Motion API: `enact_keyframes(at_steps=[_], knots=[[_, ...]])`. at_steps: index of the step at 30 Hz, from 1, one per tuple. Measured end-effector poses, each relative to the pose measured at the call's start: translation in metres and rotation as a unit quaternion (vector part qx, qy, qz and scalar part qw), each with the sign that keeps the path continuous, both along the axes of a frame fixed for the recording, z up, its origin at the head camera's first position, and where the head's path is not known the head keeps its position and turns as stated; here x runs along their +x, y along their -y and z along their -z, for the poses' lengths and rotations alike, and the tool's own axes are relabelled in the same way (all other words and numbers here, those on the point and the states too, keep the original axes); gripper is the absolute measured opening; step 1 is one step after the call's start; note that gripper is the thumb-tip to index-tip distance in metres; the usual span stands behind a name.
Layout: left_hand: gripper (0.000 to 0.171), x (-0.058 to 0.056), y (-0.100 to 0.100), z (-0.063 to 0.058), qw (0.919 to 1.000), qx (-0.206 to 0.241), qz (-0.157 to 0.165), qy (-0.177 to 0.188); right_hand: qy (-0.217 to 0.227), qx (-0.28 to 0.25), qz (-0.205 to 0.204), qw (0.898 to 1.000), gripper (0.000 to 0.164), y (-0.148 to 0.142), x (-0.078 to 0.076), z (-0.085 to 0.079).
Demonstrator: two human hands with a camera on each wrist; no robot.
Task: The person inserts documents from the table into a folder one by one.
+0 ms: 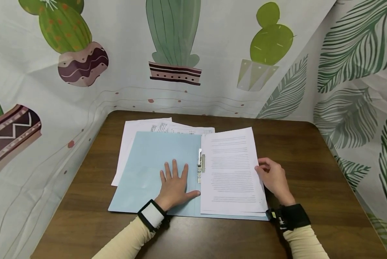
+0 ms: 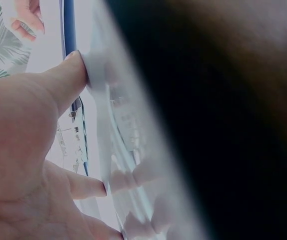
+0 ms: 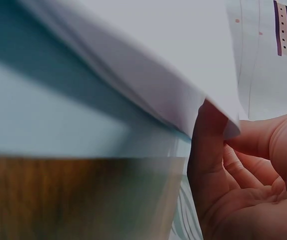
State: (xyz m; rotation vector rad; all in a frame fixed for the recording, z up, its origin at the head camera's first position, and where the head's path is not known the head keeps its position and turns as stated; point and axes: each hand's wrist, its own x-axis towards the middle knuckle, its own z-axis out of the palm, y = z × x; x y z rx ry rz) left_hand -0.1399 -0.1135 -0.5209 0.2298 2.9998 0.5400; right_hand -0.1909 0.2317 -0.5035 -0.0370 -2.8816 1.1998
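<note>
A light blue folder [image 1: 144, 165] lies spread on the brown table, with a metal clip [image 1: 199, 165] along its fold. My left hand [image 1: 174, 189] rests flat on the folder's left cover, fingers spread and thumb reaching toward the fold. White printed sheets [image 1: 230, 180] cover the folder's right side. Along their right edge, my right hand [image 1: 274, 178] pinches paper between thumb and fingers. In the right wrist view the pinched paper [image 3: 168, 45] rises off the blue cover [image 3: 48, 110], its edge curving. The left wrist view shows the left thumb [image 2: 66, 80] extended beside the clip.
More printed papers [image 1: 131, 126] stick out from under the folder's upper left. Wooden tabletop [image 1: 303, 162] extends right of the folder and along the front. Fabric with cactus prints [image 1: 219, 43] hangs behind the table, with leaf-patterned fabric [image 1: 345, 115] at the right.
</note>
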Motion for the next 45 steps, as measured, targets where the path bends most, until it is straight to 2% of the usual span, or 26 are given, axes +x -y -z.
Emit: enact_keyframes(at_steps=[18,32,45], knots=[[0.110,0.0000,-0.0005,-0.0013,0.9999,0.006,-0.003,0.010,0.026,0.010,-0.003,1.000,0.036,0.0051,0.0023,0.0018],[0.108,0.0008,0.0003,-0.0021,0.9999,0.011,0.002,0.010,0.018,0.061,-0.013,0.998,0.039,0.0049,0.0028,0.0042],[0.108,-0.0007,0.0004,0.0006,0.9998,0.003,-0.002,0.018,0.042,0.077,-0.028,0.996,0.047,0.0061,0.0034,0.0037]])
